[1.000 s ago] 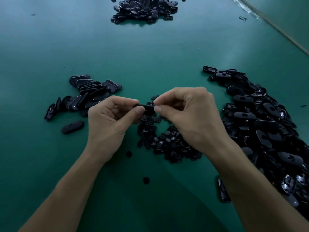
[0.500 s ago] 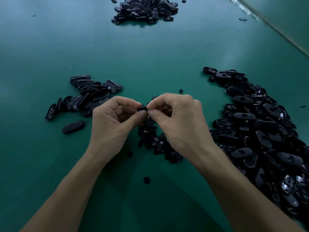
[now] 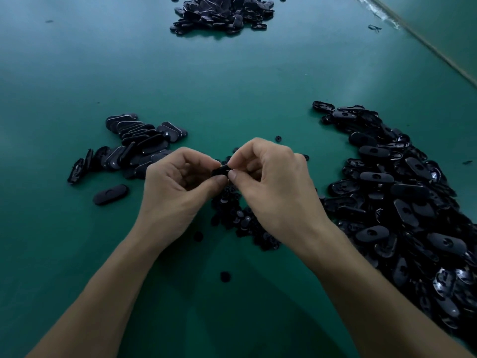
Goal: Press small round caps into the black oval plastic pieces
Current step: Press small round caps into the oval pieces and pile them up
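Green surface [image 3: 232, 86]: carries all the stock, sorted into separate groups, probably to keep unfinished and finished parts apart.
Right pile [image 3: 402, 202]: the largest heap of black ovals, loose and unordered, beside the right forearm; judged to be the supply, within easy reach.
Far pile [image 3: 222, 14]: a second heap at the far edge, well apart from the work area; its role cannot be told.
Left stack [image 3: 136, 146]: ovals overlapped in rows near the left hand; judged to be finished output, with one oval [image 3: 110, 194] lying alone just in front.
Left hand [image 3: 178, 187]: fingers curled, thumb and forefinger pinching one end of the piece to steady it.
Right hand [image 3: 273, 187]: fingers curled, thumb and forefinger closed on the other end; judged to be pushing a cap home, though the cap itself is hidden.
Cap heap [image 3: 237, 215]: small round caps directly below both hands, so each pick is short.
Piece [image 3: 220, 170]: held above the cap heap between the two hands, clear of the surface.
Loose caps [image 3: 225, 276]: strays nearer the body.
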A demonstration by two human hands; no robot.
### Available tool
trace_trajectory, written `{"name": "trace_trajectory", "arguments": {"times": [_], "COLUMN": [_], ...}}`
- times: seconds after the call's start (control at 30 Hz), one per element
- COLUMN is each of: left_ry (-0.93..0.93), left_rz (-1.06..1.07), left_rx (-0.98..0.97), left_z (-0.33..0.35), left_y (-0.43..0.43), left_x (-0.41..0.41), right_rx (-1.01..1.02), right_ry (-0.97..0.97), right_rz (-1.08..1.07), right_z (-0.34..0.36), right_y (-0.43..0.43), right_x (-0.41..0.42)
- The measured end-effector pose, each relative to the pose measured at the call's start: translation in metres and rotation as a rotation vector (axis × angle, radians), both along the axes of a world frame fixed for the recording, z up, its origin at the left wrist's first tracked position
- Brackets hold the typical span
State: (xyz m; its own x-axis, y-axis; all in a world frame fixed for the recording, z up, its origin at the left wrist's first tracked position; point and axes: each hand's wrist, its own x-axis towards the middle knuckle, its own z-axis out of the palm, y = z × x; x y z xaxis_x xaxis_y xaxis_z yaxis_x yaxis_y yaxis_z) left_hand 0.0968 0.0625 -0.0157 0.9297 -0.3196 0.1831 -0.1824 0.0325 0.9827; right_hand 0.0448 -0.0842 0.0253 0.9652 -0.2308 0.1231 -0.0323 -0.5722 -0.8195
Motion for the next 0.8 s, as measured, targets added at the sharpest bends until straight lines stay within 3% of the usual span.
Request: {"name": "trace_trajectory", "arguments": {"times": [0.3, 0.5, 0.8], "left_ry": [-0.144, -0.087, 0.009], "left_rz": [0.035, -0.007, -0.060], "left_rx": [0.124, 0.054, -0.091], "left_z": [-0.005, -0.005, -0.006], "left_y": [-0.002, -0.002, 0.001], "left_x": [-0.003, -0.001, 0.002], "right_rx": [-0.136, -0.221, -0.051], "right_ry": [0.041, 0.048, 0.073], "right_rz": [0.060, 0.117, 0.181], "right_z": [0.006, 0.009, 0.007], "right_y": [-0.004, -0.013, -0.022], "right_x": [-0.001, 0.003, 0.008]}}
